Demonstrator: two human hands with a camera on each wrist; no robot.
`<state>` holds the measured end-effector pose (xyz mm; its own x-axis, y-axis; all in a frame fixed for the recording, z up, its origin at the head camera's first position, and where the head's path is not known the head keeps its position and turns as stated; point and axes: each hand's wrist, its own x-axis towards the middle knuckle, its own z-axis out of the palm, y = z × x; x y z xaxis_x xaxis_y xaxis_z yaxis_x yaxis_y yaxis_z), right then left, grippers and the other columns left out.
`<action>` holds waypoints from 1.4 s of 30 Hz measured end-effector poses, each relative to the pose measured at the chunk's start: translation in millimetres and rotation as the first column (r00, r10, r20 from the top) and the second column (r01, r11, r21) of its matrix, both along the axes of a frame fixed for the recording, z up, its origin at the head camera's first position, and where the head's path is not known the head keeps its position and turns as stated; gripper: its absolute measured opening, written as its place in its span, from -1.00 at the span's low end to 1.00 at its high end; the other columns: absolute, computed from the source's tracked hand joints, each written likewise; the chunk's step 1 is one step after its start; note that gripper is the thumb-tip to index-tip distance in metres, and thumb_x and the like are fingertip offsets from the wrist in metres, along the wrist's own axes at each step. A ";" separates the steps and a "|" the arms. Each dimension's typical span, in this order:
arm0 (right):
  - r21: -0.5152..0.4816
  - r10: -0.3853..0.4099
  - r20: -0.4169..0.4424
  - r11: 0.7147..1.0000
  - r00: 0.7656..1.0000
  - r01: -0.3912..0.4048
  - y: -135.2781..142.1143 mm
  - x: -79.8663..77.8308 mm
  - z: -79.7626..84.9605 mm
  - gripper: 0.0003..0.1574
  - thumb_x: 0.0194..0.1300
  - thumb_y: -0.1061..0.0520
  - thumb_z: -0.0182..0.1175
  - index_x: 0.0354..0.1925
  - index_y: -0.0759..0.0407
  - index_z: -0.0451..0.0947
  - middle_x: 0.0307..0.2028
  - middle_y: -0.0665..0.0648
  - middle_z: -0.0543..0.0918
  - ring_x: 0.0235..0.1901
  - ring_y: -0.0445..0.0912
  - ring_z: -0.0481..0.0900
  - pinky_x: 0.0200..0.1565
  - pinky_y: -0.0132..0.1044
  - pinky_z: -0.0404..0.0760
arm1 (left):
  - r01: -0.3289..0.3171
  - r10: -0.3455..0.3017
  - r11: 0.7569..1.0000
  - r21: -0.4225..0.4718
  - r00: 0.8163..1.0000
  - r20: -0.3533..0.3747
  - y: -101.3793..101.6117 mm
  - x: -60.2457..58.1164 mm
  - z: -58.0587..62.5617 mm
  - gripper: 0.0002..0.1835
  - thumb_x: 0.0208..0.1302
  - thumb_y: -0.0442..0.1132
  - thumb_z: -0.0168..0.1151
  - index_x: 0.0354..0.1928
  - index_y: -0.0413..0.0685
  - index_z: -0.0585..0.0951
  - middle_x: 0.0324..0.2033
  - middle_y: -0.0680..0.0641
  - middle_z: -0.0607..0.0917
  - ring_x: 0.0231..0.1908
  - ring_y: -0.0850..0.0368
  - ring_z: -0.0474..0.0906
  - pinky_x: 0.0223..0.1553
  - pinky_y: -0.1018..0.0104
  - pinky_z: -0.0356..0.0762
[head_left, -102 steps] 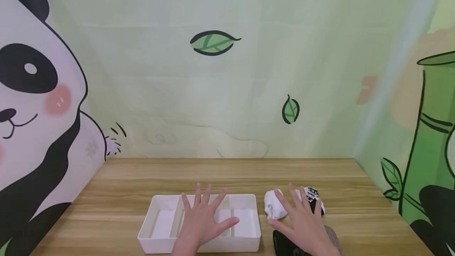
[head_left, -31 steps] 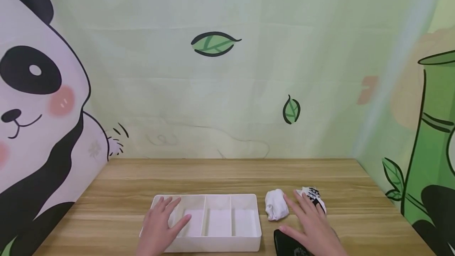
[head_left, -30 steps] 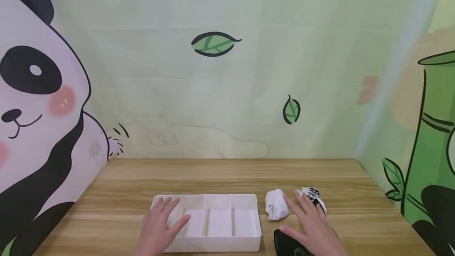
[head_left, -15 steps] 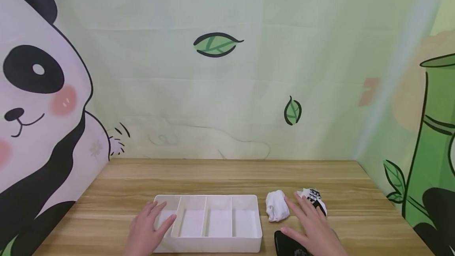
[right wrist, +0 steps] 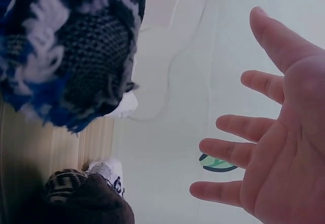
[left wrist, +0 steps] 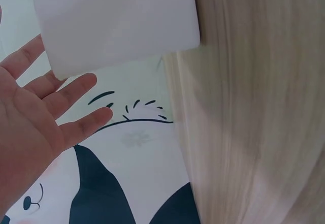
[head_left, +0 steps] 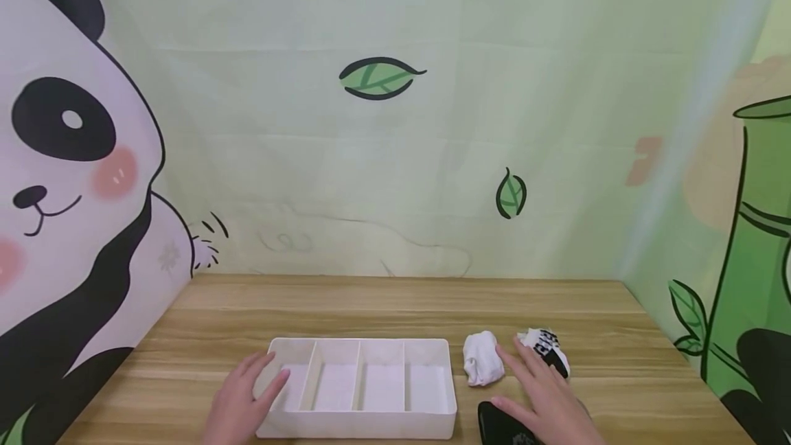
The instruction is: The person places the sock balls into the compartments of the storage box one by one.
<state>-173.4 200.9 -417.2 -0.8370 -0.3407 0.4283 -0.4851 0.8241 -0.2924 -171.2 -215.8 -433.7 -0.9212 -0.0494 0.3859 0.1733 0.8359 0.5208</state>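
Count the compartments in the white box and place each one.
4, in a row across the white box: leftmost compartment, partly covered by the left hand; second compartment; third compartment; rightmost compartment, nearest the white cloth. None seems fully hidden.

Narrow gap, tray [head_left: 358,425] to white bundle [head_left: 483,359]

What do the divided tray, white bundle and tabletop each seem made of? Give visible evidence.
Divided tray: probably smooth plastic; thin dividers, rounded corners. White bundle: likely matte fabric, creased and rumpled. Tabletop: smooth-looking wood or laminate; visible grain fits both.
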 end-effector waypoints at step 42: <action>-0.025 0.036 0.171 0.999 0.985 -0.032 11.4 -0.4 -0.2 -0.23 0.13 -0.14 0.18 0.22 0.19 0.28 0.19 0.37 0.22 0.11 0.28 0.23 -0.09 0.25 0.27 | -0.069 -0.060 0.933 0.353 0.937 0.343 -32.1 -7.4 -11.2 -0.61 0.30 -0.31 -0.03 0.16 -0.23 0.38 -0.50 -0.13 0.45 -0.48 0.12 0.31 -0.46 0.33 0.30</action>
